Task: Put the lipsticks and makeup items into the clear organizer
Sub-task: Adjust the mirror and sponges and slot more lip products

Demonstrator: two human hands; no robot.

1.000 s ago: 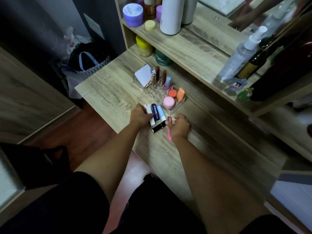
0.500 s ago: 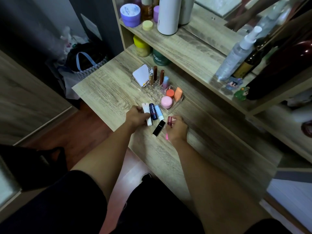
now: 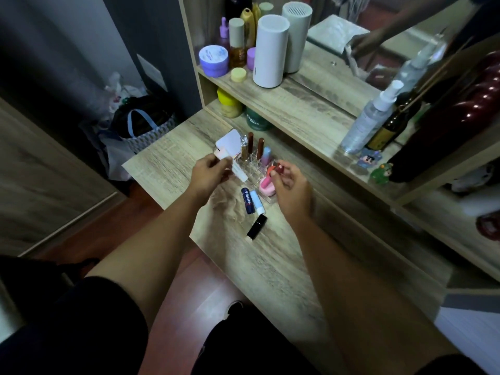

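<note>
From the head camera, my left hand (image 3: 209, 173) hovers above the worktop (image 3: 270, 255), its fingers (image 3: 226, 161) clamped on a white tube (image 3: 239, 171) that tilts down toward the clear organizer (image 3: 254, 173). My right hand (image 3: 290, 186) is just beside the organizer's near right corner, fingers pinched on a small dark red lipstick (image 3: 278, 169) (its lower part is hidden behind my hand). In the organizer stand two brown lipsticks (image 3: 250, 143), a pale blue tube (image 3: 266, 155) and a white compact (image 3: 229, 144), with a pink jar (image 3: 266, 186) at the front. On the worktop just before it lie a navy Nivea stick (image 3: 248, 200) touching a light blue stick (image 3: 257, 202), and nearer me a black lipstick (image 3: 256, 226), apart from both.
</note>
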